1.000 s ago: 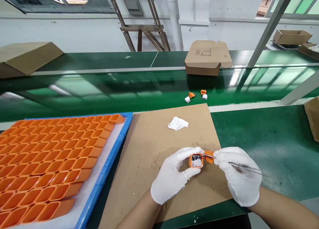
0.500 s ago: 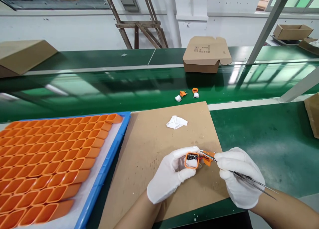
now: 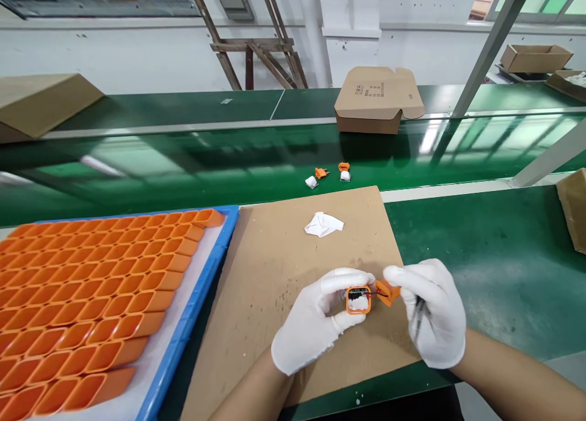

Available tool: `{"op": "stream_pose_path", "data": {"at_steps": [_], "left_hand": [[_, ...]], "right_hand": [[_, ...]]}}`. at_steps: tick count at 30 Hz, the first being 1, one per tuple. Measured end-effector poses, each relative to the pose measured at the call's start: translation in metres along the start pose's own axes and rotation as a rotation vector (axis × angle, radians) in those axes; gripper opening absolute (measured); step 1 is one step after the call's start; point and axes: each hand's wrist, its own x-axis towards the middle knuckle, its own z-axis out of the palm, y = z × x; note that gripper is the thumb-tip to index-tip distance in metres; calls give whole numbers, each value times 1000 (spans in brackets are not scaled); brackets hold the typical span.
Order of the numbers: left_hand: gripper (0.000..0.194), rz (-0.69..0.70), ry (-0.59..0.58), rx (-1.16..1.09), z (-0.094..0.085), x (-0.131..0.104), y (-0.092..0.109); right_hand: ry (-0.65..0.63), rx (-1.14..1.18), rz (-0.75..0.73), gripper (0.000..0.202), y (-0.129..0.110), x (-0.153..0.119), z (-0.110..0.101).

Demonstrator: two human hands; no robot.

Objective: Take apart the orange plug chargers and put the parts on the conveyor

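My left hand (image 3: 315, 317), in a white glove, is closed around a small orange plastic housing (image 3: 358, 312) with its open end facing me. Inside the housing sit a dark circuit board and a white block. Thin red and black wires run from it to an orange end piece (image 3: 389, 294) on the right. My right hand (image 3: 433, 311), also gloved, has its thumb and forefinger at that end piece; whether they grip it is unclear. Metal tweezers (image 3: 417, 316) are tucked within the curled fingers of this hand, mostly hidden.
A cardboard sheet (image 3: 274, 274) lies beneath my hands, with a crumpled white cloth (image 3: 323, 224) on it. To the left stands a blue-rimmed tray (image 3: 183, 335) of orange housings (image 3: 105, 287). Small orange-and-white parts (image 3: 321, 172) rest on the green belt (image 3: 220, 165), before a cardboard box (image 3: 378, 100).
My right hand has turned, drawing the tweezers from the housing into the palm, with fingertips now at the end piece. The housing shifted slightly right. Small parts on the belt moved left.
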Motion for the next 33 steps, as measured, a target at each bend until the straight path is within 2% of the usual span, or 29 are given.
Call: {"op": "stream_pose_path", "data": {"at_steps": [3,7,11,16,20,22,24,26,30,33], "left_hand": [[35,-102,-10,87,3,-1,-6],[36,-161,-40,79,6,-1,-13],[35,-172,-27,136,10,0,-16],[38,-142,-28,312,18,0,-9],[34,-125,9,361,22,0,-2],[37,-163,48,225,22,1,-2],[54,-233,57,-56,21,2,-4],[64,-342,45,-333,19,6,-7],[47,-558,70,-602,11,11,-9],[42,-630,43,-724,9,12,-7]], "right_hand": [[-203,-36,26,44,2,7,1],[-323,-89,146,43,11,6,3],[-306,-48,224,38,18,-1,7],[-326,11,574,14,16,-6,19],[-303,27,693,7,17,-1,22],[-251,74,753,8,18,5,19],[-204,183,788,27,18,11,15],[-209,260,771,39,17,15,12],[-337,175,670,29,15,16,11],[-344,185,727,21,16,17,13]]}}
